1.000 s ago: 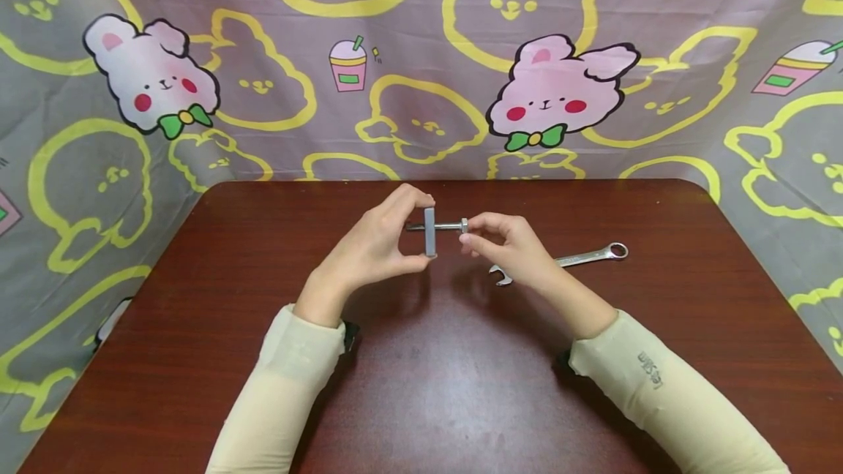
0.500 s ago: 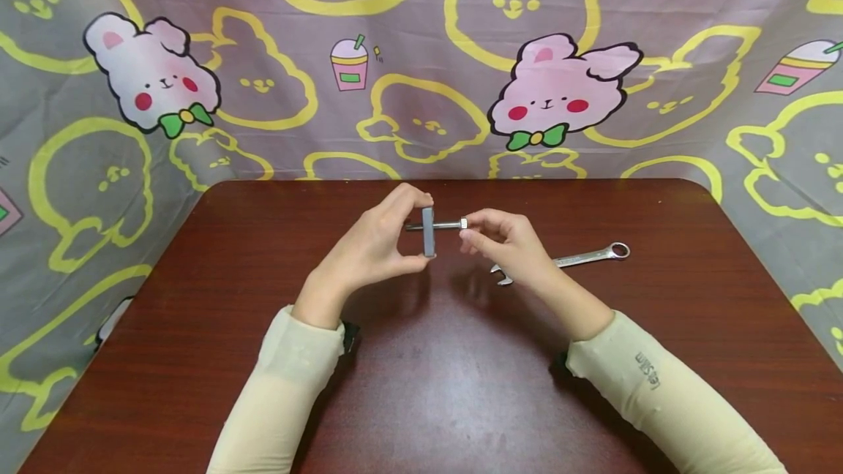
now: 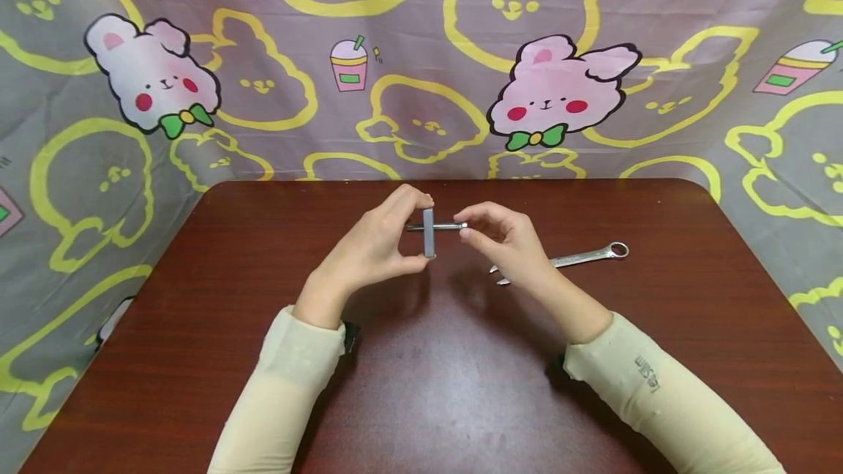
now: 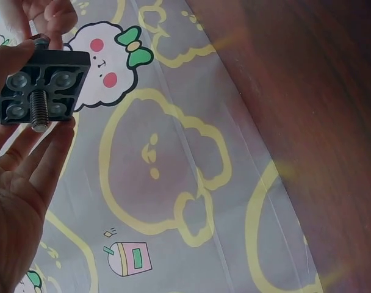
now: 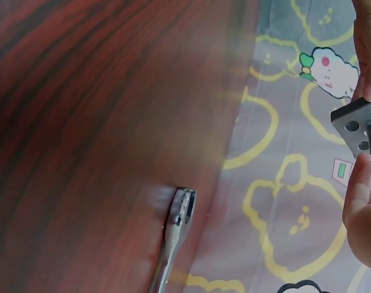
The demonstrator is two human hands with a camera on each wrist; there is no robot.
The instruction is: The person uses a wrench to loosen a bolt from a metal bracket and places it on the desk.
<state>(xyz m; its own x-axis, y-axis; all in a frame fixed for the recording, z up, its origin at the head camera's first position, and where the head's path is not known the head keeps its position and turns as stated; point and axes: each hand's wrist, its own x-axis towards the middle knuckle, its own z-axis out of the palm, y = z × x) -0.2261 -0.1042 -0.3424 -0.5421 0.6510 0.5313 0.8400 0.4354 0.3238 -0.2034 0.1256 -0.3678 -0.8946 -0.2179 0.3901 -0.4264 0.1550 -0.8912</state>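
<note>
My left hand (image 3: pixel 372 243) holds a grey square plate (image 3: pixel 429 234) on edge above the table, thumb below and fingers on top. A long metal bolt (image 3: pixel 448 226) runs through the plate's middle, its head toward my right hand (image 3: pixel 503 240). The right thumb and fingertips pinch the bolt at its head. In the left wrist view the plate's ribbed underside (image 4: pixel 62 81) shows, with the threaded bolt end (image 4: pixel 39 113) sticking out of it. Corner holes in the plate's flat face (image 5: pixel 356 116) show in the right wrist view, where much of the bolt is cut off.
A combination wrench (image 3: pixel 586 257) lies on the brown table (image 3: pixel 421 386) beside the right hand, which partly covers it near the open end. Behind the table hangs a patterned curtain (image 3: pixel 421 50). The wrench also shows in the right wrist view (image 5: pixel 179 220).
The right fingers have shifted on the bolt head, the index finger rising and reaching further over it, and the head has turned. The left hand and plate stay nearly still.
</note>
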